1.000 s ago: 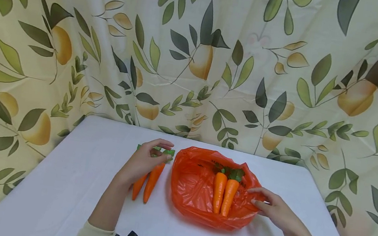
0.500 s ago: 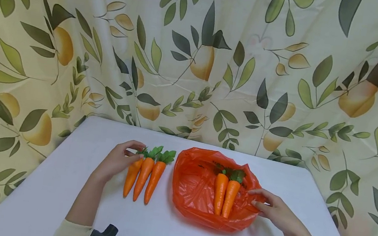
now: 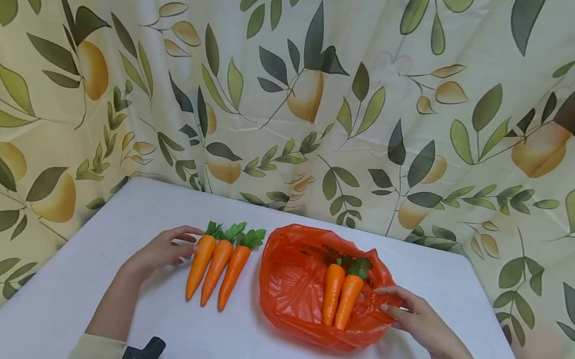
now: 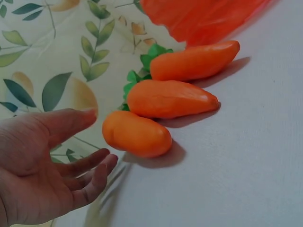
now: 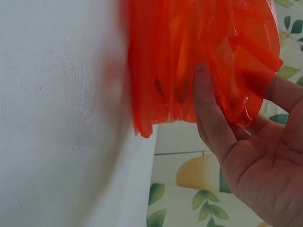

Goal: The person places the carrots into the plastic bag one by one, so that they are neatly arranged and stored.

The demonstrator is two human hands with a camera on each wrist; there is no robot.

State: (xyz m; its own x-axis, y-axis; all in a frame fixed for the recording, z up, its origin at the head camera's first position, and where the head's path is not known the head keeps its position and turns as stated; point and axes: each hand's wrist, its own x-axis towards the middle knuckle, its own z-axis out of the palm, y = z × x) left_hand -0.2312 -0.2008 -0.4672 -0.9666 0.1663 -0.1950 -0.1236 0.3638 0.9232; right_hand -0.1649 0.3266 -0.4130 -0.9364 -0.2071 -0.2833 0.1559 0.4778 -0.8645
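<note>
Three orange carrots with green tops lie side by side on the white table: a left one (image 3: 200, 268), a middle one (image 3: 216, 272) and a right one (image 3: 234, 278). Just left of them is my left hand (image 3: 160, 251), its fingers loosely spread. In the left wrist view a small gap separates it from the nearest carrot (image 4: 137, 135). To the right sits a red plastic bag (image 3: 290, 292), mouth opened wide, with two more carrots (image 3: 348, 303) inside. My right hand (image 3: 423, 325) holds the bag's right rim, thumb and fingers on either side of the film (image 5: 236, 56).
White cloth covers the table (image 3: 242, 355). Behind and at both sides hangs a curtain (image 3: 292, 144) printed with leaves and fruit. A black strap piece (image 3: 143, 352) shows at my left wrist.
My left hand has moved left, off the carrot tops, and now stands beside the row. A third carrot is now visible at the row's left. My right hand and the bag look unmoved.
</note>
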